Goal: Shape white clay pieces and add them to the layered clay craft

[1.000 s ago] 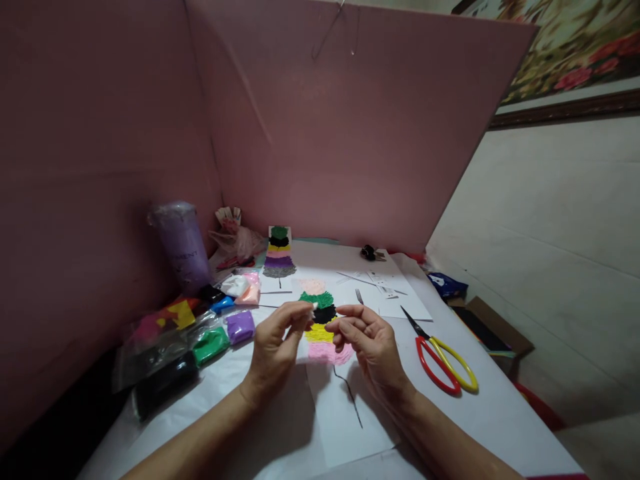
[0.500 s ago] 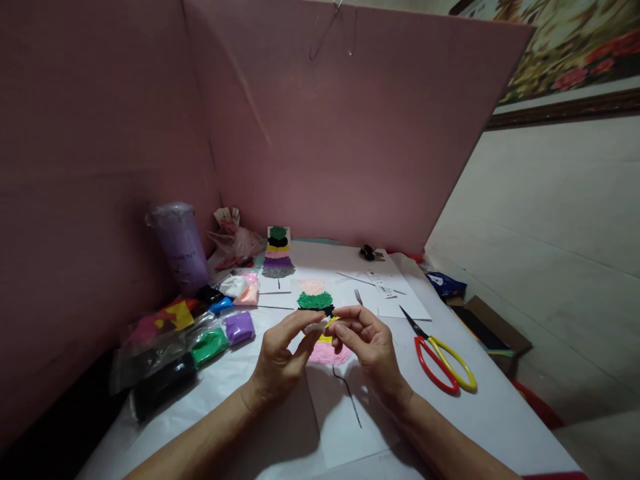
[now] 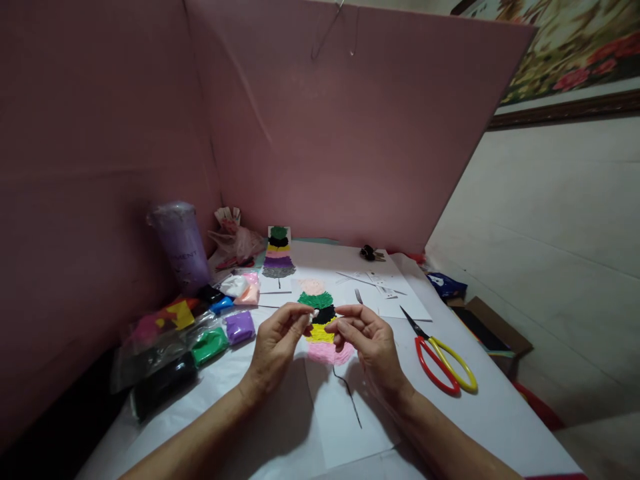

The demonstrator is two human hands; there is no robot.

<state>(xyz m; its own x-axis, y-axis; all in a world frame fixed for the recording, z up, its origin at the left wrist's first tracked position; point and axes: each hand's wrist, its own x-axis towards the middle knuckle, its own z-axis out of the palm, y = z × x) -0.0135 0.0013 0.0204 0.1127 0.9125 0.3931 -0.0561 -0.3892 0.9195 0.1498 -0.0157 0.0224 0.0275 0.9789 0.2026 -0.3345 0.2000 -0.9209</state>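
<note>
My left hand [image 3: 274, 350] pinches a small lump of white modelling clay [image 3: 315, 316] between thumb and forefinger. Facing it, my right hand [image 3: 369, 343] has its forefinger and thumb apart, and no clay shows between them. Both hands hover above a clay leaf picture [image 3: 327, 352], banded in peach, green, black, yellow and pink, with a thin dark stem drawn below. The leaf lies on a white sheet of paper [image 3: 345, 443]; my fingers partly cover its sides.
At left lie bags of coloured clay [image 3: 210, 347] and a purple tumbler [image 3: 180, 250]. A finished-looking leaf card [image 3: 279, 263] is farther back. Scissors [image 3: 440, 360] with red and yellow handles lie right, near a small fork [image 3: 358, 296] and keys [image 3: 371, 253]. Pink panels stand behind.
My hands have come slightly apart. The white clay, earlier between both hands, is now only in my left fingertips, and more of the black and yellow bands shows.
</note>
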